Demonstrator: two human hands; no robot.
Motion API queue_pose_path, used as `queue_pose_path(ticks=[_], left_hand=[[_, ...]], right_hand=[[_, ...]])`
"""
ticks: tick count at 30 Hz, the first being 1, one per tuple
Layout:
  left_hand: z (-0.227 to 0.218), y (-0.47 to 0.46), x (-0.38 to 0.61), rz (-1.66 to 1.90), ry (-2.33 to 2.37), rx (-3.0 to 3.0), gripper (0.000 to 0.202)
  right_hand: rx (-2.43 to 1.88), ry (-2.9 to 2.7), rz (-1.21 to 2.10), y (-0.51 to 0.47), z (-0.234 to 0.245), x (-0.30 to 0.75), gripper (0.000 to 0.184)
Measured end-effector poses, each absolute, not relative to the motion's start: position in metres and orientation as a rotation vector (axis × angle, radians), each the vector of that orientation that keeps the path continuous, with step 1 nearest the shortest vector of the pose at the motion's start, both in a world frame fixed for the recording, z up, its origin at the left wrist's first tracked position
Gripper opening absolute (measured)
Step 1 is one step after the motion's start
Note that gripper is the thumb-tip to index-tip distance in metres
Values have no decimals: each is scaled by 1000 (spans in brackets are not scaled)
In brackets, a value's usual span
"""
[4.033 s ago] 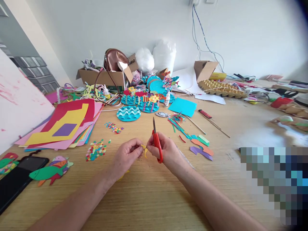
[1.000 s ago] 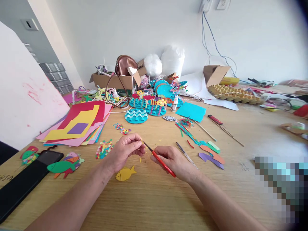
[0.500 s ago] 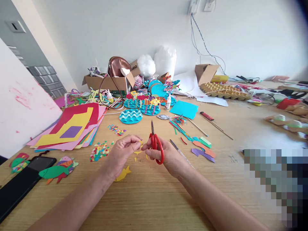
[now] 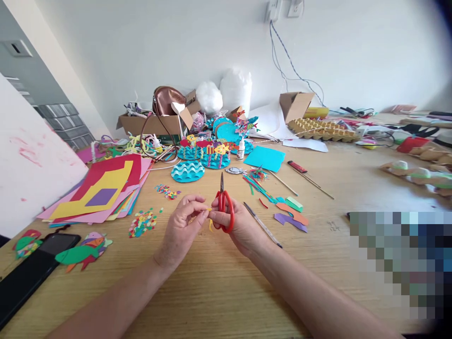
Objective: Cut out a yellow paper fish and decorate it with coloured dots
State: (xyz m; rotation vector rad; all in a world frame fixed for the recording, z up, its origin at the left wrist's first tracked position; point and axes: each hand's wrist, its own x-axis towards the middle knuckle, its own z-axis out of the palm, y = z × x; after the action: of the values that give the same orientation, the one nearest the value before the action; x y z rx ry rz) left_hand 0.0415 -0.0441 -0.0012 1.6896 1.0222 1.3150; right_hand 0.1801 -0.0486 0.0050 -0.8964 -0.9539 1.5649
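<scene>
My right hand (image 4: 237,227) is closed round the red-handled scissors (image 4: 223,207), whose blades point up and away from me. My left hand (image 4: 181,226) pinches a small yellow paper scrap (image 4: 209,210) between thumb and fingertips. The two hands meet just above the wooden table (image 4: 219,292), the fingertips touching at the scrap. A little yellow strip (image 4: 211,225) hangs below the pinch. The yellow paper fish seen earlier is hidden behind my left hand.
A pile of confetti dots (image 4: 142,222) lies left of my hands, coloured card sheets (image 4: 102,190) further left. Paper fish (image 4: 79,252) and a black phone (image 4: 28,273) sit at the near left. A pencil (image 4: 263,225) and paper offcuts (image 4: 291,214) lie right. Blue wave discs (image 4: 188,171) and boxes stand behind.
The scissors swung from lying sideways a second ago to blades upright. Both hands have drawn together and risen slightly, and my left hand now hides the yellow fish.
</scene>
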Motion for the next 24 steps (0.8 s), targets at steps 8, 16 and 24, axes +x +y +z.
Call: queue_pose_path(ticks=[8,16,24], left_hand=[[6,-43,28,991,1007,1623,20],[3,-31,27,803,1108,1891,8],[9,-33,27,980,1057,1496,10]], right_hand=[[-1086,-1216,1454,-45,11,184,30],[-1217,-1412,1340,-42,8,182,27],[-1287,-1621,1306,-45,11,187,21]])
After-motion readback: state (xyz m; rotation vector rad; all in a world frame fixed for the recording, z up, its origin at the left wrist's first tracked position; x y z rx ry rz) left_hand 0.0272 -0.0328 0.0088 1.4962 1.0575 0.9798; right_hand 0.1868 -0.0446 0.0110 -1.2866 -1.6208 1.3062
